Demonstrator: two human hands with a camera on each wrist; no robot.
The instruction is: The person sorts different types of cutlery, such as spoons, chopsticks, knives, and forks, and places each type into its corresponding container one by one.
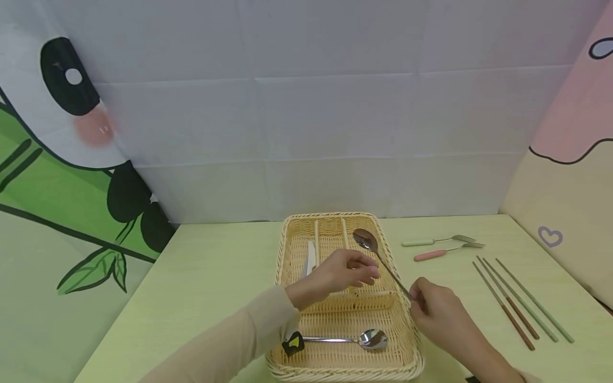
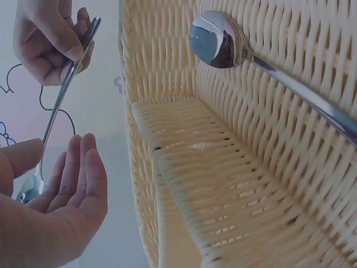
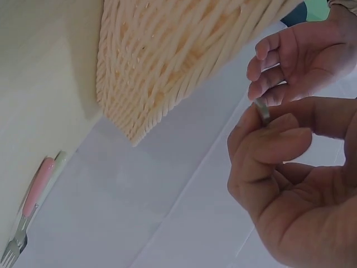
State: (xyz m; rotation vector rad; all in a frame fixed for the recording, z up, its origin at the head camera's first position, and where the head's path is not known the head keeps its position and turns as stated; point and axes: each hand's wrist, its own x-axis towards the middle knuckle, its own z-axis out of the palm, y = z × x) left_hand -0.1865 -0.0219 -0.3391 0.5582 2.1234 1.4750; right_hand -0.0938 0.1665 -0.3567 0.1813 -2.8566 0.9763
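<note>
My right hand [image 1: 442, 314] pinches the handle end of a long metal spoon [image 1: 390, 270], held slantwise over the right rim of a wicker basket [image 1: 415, 332]. The bowl of this spoon is at the far upper left end. My left hand [image 1: 337, 274] is over the basket's dividers, fingers loosely bent, with its fingertips close beside the spoon's handle. In the left wrist view, the left thumb and fingers stand apart around the spoon's lower part. A second spoon [image 2: 215, 40] lies in the basket's near compartment. A knife [image 1: 311, 256] rests in the left compartment, partly hidden by my left hand.
Right of the basket lie a green-handled fork [image 1: 417, 243] and a pink-handled fork [image 1: 429, 255]. Nearer are brown-ended chopsticks [image 1: 519, 325] and green chopsticks [image 1: 543, 311]. A pale cloth wall [image 1: 330, 122] stands behind the table [image 1: 201, 276].
</note>
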